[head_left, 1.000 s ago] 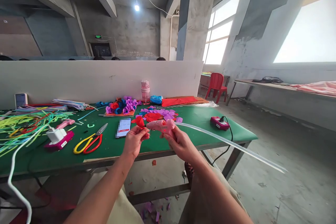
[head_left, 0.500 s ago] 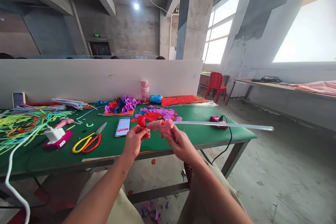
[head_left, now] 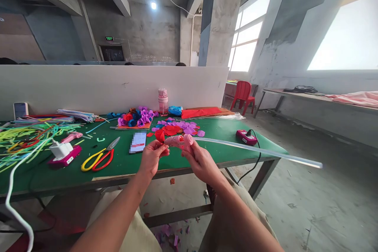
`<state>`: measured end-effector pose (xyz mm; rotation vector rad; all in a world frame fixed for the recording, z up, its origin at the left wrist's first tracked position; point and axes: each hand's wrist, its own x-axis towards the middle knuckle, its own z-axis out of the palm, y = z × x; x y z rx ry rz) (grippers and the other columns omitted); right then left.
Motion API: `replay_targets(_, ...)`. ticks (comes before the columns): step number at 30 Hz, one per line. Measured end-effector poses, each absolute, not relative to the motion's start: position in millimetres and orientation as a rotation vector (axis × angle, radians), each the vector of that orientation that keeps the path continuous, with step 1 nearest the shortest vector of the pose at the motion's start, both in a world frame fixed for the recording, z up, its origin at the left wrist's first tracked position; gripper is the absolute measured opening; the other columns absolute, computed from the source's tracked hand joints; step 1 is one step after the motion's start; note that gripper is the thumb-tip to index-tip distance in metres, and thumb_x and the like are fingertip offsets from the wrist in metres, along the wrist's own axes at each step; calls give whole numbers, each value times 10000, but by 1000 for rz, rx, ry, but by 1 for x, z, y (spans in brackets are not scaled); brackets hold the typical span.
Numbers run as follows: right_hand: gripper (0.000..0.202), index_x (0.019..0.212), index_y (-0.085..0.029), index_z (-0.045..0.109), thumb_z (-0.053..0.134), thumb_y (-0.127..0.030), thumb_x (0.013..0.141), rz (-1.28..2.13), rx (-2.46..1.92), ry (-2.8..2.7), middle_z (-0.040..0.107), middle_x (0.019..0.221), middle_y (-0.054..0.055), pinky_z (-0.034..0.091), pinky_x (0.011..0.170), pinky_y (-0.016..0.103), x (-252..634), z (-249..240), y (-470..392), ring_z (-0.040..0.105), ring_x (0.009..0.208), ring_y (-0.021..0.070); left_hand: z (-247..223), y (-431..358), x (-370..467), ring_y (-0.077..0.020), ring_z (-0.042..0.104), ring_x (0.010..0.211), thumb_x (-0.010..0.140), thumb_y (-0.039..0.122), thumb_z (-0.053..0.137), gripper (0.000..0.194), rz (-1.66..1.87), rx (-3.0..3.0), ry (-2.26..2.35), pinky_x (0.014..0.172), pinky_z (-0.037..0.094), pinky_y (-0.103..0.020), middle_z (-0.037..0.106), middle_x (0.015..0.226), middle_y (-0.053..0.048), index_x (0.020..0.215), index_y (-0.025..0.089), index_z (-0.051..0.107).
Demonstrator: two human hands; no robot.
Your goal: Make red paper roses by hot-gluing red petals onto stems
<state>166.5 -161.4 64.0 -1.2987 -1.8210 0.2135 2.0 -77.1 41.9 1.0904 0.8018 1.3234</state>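
My right hand (head_left: 202, 162) is wrapped round a pink glue gun (head_left: 176, 141), its nozzle pointing left. A long translucent glue stick (head_left: 260, 149) sticks out of the gun's back end and slopes down to the right. My left hand (head_left: 152, 158) pinches a small red paper flower (head_left: 160, 135) from below, and the nozzle is close against it; whether they touch I cannot tell. Just behind the hands lie loose red petals (head_left: 171, 130) and purple petals (head_left: 189, 127) on the green table.
Scissors (head_left: 102, 156), a phone (head_left: 138, 142) and a pink power strip (head_left: 65, 156) lie left of my hands, with many pipe cleaners (head_left: 29, 134) beyond. Finished flowers (head_left: 137, 117) and a pink bottle (head_left: 163, 101) stand behind. Another power strip (head_left: 246, 137) sits at right.
The glue gun has tilted slightly, and the far end of the glue stick has swung down and to the right. Both hands stay in nearly the same place.
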Motion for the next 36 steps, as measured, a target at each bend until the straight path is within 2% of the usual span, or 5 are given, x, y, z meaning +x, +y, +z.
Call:
replay_targets(6, 185, 1044, -180, 477, 399, -287, 914, 168, -1331, -1843, 616, 708, 26, 326, 549, 255, 166, 63, -163, 559, 612, 189, 40, -76, 2, -102, 563, 526, 511, 276, 791, 258, 1325, 1078, 805, 576, 483, -254, 579, 528, 37, 582, 156, 574)
replay_targets(14, 213, 1085, -169, 467, 398, -278, 915, 123, -1338, -1846, 626, 724, 36, 324, 550, 256, 166, 63, -162, 567, 623, 194, 40, -76, 2, -97, 565, 514, 497, 272, 797, 268, 1321, 1057, 831, 571, 481, -246, 580, 528, 41, 583, 154, 571)
replay_targets(36, 262, 1132, -176, 476, 416, -277, 898, 181, -1334, -1829, 664, 776, 42, 374, 569, 248, 166, 64, -162, 599, 655, 190, 39, -75, 3, -94, 567, 512, 501, 272, 803, 280, 1295, 1058, 821, 581, 484, -246, 598, 543, 38, 601, 158, 568)
